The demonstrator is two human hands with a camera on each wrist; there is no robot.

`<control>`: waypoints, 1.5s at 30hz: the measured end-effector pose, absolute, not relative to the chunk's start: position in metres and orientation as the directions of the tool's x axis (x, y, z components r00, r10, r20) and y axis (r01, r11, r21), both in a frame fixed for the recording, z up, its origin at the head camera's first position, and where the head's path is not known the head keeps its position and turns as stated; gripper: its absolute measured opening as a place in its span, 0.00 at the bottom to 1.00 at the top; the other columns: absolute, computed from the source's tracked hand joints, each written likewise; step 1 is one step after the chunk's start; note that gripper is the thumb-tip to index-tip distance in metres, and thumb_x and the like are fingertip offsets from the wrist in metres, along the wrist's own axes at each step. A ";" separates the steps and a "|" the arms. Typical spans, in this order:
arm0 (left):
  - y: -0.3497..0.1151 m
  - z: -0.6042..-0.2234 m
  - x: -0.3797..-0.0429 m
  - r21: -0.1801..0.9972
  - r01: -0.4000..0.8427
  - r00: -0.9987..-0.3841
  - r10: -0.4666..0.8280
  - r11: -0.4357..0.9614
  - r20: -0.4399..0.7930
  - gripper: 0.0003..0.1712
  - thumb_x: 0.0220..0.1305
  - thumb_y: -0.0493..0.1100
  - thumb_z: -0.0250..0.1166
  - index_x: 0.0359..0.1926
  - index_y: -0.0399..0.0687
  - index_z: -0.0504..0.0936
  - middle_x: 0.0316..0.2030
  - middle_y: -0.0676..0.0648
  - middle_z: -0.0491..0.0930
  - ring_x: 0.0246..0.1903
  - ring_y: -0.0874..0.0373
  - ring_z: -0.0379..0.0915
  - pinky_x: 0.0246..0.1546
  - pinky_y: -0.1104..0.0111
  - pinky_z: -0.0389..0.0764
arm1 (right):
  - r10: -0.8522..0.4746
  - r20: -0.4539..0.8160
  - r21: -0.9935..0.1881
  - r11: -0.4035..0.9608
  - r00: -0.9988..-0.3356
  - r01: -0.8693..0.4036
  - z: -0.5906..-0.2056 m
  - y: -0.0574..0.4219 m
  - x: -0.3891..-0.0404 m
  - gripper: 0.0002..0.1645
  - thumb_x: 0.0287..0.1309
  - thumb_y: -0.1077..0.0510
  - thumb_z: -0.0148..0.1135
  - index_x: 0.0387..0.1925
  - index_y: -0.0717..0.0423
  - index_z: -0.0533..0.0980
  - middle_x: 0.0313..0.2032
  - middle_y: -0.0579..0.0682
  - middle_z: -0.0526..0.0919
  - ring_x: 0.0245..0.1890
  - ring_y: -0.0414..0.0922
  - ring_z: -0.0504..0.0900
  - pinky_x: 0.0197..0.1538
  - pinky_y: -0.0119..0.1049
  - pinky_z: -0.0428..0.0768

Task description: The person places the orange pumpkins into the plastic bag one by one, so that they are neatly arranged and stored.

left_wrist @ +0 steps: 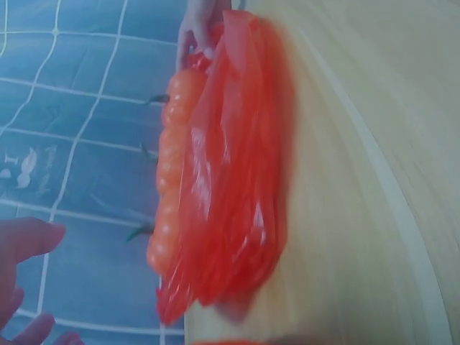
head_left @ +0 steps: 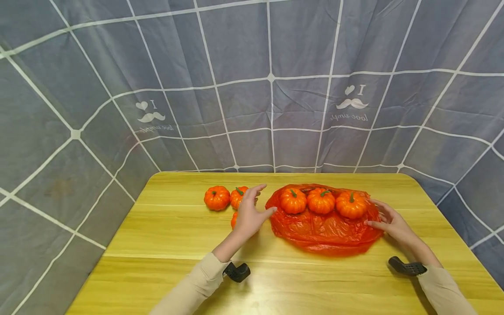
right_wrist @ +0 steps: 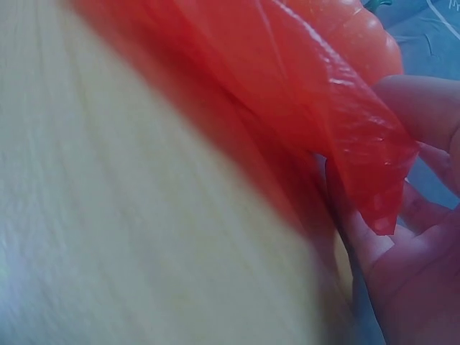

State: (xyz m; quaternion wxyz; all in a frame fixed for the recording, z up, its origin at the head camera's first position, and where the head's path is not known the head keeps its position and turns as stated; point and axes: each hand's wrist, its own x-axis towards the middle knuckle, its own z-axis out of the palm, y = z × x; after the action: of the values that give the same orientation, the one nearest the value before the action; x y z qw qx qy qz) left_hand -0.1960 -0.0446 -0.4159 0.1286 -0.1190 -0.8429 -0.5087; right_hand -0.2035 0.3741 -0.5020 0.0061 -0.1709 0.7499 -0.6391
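A red, thin plastic bag [head_left: 327, 234] lies spread on the table, with crumpled film around a row of three small orange pumpkins [head_left: 321, 201] with green stems. To the left of the bag, my left hand [head_left: 250, 216] has thumb and fingers spread apart, holding nothing. My right hand [head_left: 397, 224] is at the bag's right end, thumb and forefinger apart and touching the film. In the right wrist view, a loose corner of the bag [right_wrist: 370, 172] hangs between that hand's thumb and fingers.
More orange pumpkins [head_left: 217, 198] sit on the table left of the bag, one partly behind my left hand. A grey curtain [head_left: 244, 109] with white lines hangs behind the wooden table [head_left: 165, 240]. Black devices [head_left: 238, 272] are worn at both wrists.
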 end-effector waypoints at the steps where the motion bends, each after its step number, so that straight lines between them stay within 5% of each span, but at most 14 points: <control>1: -0.048 -0.415 -0.196 0.824 0.334 -0.937 0.063 0.458 0.344 0.36 0.50 0.39 0.74 0.61 0.45 0.72 0.55 0.41 0.73 0.55 0.42 0.69 0.54 0.50 0.75 | -0.263 0.207 -0.961 0.126 -0.942 -0.246 -0.502 0.375 -0.203 0.37 0.57 0.75 0.56 0.68 0.56 0.61 0.52 0.26 0.74 0.47 0.24 0.77 0.43 0.20 0.78; 33: -0.171 -0.452 -0.213 0.818 0.311 -0.835 -0.272 0.484 0.478 0.28 0.48 0.37 0.75 0.52 0.36 0.79 0.47 0.34 0.77 0.47 0.40 0.72 0.43 0.50 0.76 | -0.262 0.211 -0.964 0.106 -0.942 -0.245 -0.503 0.377 -0.204 0.37 0.57 0.76 0.56 0.67 0.54 0.62 0.51 0.26 0.75 0.47 0.24 0.78 0.43 0.20 0.78; 45: -0.202 -0.468 -0.226 0.866 0.211 -0.902 -0.250 0.454 0.351 0.38 0.48 0.38 0.76 0.61 0.37 0.71 0.58 0.35 0.69 0.56 0.38 0.64 0.51 0.48 0.72 | -0.278 0.231 -0.960 0.093 -0.932 -0.265 -0.503 0.374 -0.204 0.38 0.56 0.77 0.56 0.66 0.52 0.63 0.52 0.27 0.76 0.47 0.26 0.79 0.43 0.20 0.79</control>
State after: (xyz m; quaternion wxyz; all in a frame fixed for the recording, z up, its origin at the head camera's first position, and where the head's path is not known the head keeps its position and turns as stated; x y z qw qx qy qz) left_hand -0.2255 -0.2018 -0.4676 0.2206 0.0121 -0.8237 -0.5223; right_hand -0.2042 0.3742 -0.5035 0.0050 -0.1837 0.7391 -0.6480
